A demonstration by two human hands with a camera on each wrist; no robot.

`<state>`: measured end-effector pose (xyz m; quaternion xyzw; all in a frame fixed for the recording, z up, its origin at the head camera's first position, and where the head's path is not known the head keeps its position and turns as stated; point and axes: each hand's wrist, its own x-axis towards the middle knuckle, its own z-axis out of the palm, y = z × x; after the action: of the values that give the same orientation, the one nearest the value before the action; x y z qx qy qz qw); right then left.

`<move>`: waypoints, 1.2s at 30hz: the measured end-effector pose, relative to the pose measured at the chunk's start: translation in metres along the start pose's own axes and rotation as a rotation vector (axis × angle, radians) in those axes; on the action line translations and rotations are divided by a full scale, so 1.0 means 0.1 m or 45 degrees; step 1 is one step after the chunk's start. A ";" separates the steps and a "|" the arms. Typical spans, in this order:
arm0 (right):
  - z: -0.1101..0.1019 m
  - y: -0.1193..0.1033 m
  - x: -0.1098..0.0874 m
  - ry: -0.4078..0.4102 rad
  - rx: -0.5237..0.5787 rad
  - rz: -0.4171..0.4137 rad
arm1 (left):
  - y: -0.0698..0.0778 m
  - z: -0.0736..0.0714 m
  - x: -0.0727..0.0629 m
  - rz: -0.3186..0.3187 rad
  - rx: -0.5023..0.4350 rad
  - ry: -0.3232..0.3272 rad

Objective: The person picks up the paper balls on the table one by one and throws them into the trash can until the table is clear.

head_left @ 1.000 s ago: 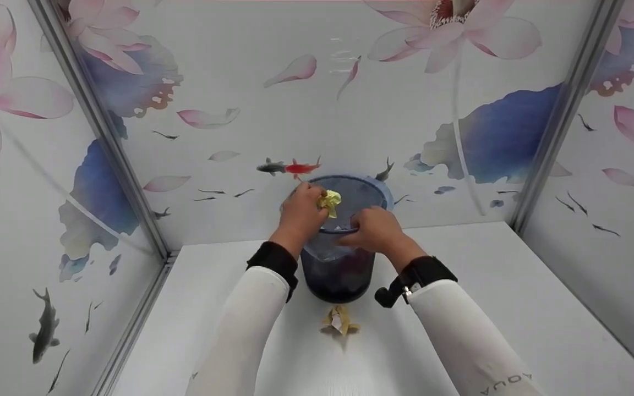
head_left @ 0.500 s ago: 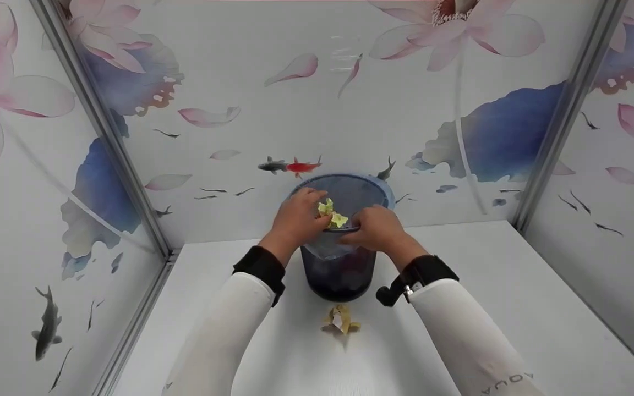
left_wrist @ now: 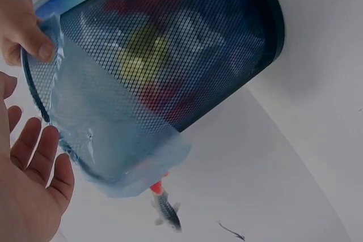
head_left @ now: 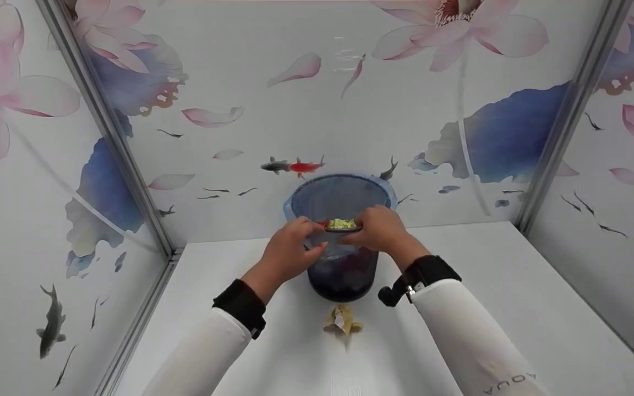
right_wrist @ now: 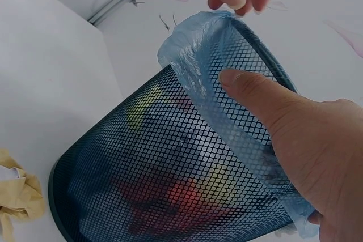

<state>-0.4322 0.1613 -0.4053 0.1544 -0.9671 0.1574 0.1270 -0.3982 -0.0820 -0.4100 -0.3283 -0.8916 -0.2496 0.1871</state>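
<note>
A dark mesh wastebasket (head_left: 342,278) stands on the white table near the back wall, lined with a translucent blue plastic bag (left_wrist: 108,140) folded over its rim. My right hand (head_left: 380,230) grips the front right of the rim, thumb outside over the bag, fingers inside. At the rim's front left is my left hand (head_left: 289,247), fingers loosely spread and holding nothing. Yellow crumpled paper (head_left: 342,224) shows inside, just past the front rim, with a bit of red beside it. Through the mesh, red, yellow and white crumpled pieces (left_wrist: 144,55) fill the basket.
A tan and white crumpled paper (head_left: 343,319) lies on the table (head_left: 460,308) in front of the basket. White panels (head_left: 229,66) printed with lotus flowers and fish enclose the back and both sides, joined by metal corner posts (head_left: 562,126).
My left hand has let go of the yellow crumpled paper, which has dropped into the basket. The hand has drawn back left and toward me. My right hand has kept its grip on the rim.
</note>
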 end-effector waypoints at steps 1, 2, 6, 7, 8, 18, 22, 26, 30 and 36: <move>0.00 0.00 0.00 0.007 0.000 -0.004 | 0.00 0.05 -0.04 0.006 -0.008 -0.012; 0.00 0.00 0.00 0.015 -0.001 -0.007 | 0.00 0.11 -0.09 0.003 -0.012 -0.031; 0.00 0.00 0.00 0.016 0.000 -0.007 | -0.02 0.37 -0.27 -0.015 0.006 -0.146; 0.01 0.00 0.00 0.014 0.004 -0.009 | -0.03 0.44 -0.33 -0.027 0.007 -0.184; 0.01 0.00 0.00 0.010 0.008 -0.010 | -0.04 0.50 -0.38 -0.037 0.012 -0.214; -0.01 -0.01 -0.02 -0.011 0.007 0.020 | -0.11 1.11 -0.69 -0.246 -0.095 -0.448; 0.00 -0.01 -0.02 -0.015 0.012 0.034 | -0.11 1.30 -0.77 -0.294 -0.190 -0.455; 0.01 -0.01 -0.03 -0.024 0.022 0.041 | -0.11 1.41 -0.83 -0.284 -0.230 -0.423; 0.01 -0.02 -0.03 -0.042 0.034 0.048 | -0.10 1.48 -0.88 -0.282 -0.252 -0.408; -0.01 -0.02 -0.03 -0.025 0.043 0.048 | -0.09 1.56 -0.92 -0.282 -0.273 -0.375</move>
<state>-0.4286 0.1609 -0.4052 0.1396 -0.9682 0.1746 0.1119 -0.3656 -0.0450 -0.5840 -0.2793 -0.9083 -0.3112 -0.0098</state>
